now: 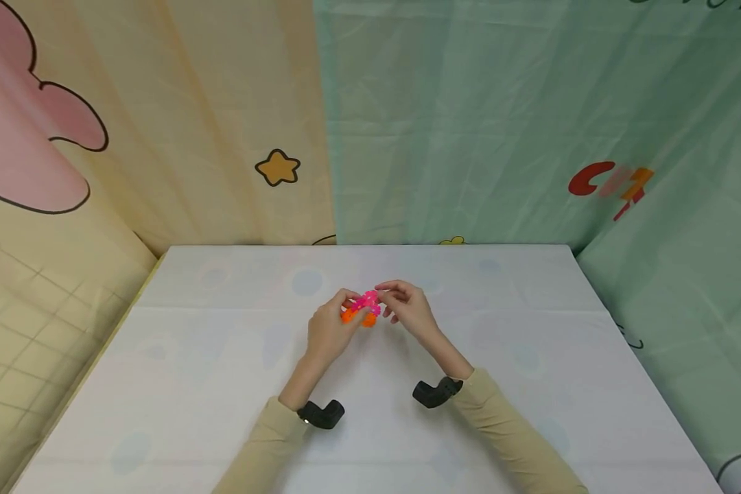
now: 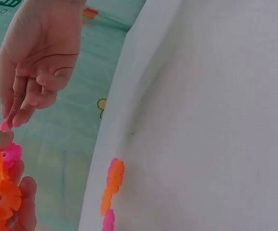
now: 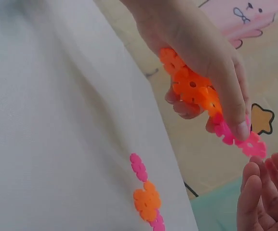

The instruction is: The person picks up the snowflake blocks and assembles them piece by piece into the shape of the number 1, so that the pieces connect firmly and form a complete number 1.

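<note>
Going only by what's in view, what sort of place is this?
Probably a curtained-off tabletop workspace: a pale-covered table, cartoon-printed hangings behind and beside it, and pink and orange flower-shaped pieces gripped in the left hand.

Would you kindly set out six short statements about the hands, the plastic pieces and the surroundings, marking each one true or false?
1. The left hand grips orange flower-shaped plastic pieces. True.
2. Every piece in that hand is orange. False: it also holds pink flower-shaped plastic pieces.
3. The right hand is close to the pink pieces. True.
4. The clothing on both forearms is dark blue. False: the sleeves are beige.
5. There is a black device at each wrist. True.
6. The star printed on the backdrop is green. False: the star is yellow-orange with a dark outline.
</note>
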Available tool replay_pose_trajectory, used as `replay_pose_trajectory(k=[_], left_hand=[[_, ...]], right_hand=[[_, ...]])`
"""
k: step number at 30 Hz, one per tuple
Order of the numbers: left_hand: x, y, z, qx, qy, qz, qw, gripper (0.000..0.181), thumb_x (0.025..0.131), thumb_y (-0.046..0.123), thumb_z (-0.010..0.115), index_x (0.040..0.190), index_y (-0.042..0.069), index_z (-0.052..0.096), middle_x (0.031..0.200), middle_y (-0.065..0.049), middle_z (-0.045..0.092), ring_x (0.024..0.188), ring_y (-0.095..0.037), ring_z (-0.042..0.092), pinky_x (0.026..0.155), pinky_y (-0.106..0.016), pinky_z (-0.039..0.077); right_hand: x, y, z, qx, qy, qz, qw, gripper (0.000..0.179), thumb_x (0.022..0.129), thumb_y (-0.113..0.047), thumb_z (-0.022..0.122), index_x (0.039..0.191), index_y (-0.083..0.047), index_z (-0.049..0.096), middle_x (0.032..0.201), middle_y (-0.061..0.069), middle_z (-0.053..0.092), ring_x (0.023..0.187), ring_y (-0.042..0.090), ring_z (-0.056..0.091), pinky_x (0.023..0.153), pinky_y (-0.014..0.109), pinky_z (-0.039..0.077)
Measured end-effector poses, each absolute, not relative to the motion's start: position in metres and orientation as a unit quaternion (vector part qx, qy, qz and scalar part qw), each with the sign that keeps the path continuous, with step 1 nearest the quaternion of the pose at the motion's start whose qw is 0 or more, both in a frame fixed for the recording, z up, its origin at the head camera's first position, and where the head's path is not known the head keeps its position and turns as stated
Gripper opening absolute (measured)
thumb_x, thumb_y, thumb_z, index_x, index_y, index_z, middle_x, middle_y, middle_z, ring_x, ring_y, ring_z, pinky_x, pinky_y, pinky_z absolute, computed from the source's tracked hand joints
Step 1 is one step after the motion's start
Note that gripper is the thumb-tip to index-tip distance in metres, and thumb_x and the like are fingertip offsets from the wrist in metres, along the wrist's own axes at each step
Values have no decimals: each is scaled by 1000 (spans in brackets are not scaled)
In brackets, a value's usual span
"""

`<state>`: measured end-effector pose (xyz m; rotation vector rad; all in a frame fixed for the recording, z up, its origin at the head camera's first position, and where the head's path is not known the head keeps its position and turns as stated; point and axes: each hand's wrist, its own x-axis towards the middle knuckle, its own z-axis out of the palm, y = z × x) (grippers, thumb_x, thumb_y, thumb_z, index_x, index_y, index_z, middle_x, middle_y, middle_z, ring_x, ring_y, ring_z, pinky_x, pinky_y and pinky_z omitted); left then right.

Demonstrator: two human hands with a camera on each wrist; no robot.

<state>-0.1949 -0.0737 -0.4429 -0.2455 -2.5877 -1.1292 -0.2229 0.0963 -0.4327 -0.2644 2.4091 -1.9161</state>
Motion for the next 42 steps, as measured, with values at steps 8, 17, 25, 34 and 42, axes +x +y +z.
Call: replay_pose_trajectory(k=[8,17,25,34,42], left_hand=[[-194,-89,-448,-45,-904,-392,164,28,86,31,72,107,13,64,87,-8,68,57,-14,47,52,-22,38],[-195,-102,-449,-31,-899,-401,170,28,90,33,66,109,12,63,81,-8,69,58,-16,56,54,-24,41],[-192,-117,-446,-23,-874,-434,216,25,90,26,68,110,11,64,80,-5,72,58,-16,64,55,-24,44],[-194,-121,-445,-19,-849,-432,304,26,88,24,70,107,7,66,87,-7,71,64,-18,59,53,-23,40],[-198,-119,-443,-49,-843,-440,307,22,89,23,69,108,11,70,93,-6,65,79,-19,60,58,-22,47]], right_hand=[[-227,95,-440,-86,793,-602,33,22,96,-14,56,115,-4,63,103,26,64,79,47,60,54,18,48],[-229,88,-452,-92,819,-565,43,22,93,-8,60,114,-3,64,97,17,63,68,38,60,50,20,46],[-231,84,-458,-113,857,-499,56,26,89,-6,64,115,-8,64,103,11,65,58,17,52,53,22,47],[-234,89,-467,-109,889,-439,74,41,77,-12,79,115,-10,63,105,9,65,62,15,50,54,23,44],[-242,90,-472,-96,902,-414,70,41,76,-16,81,113,-11,65,104,7,65,64,15,50,58,22,43]])
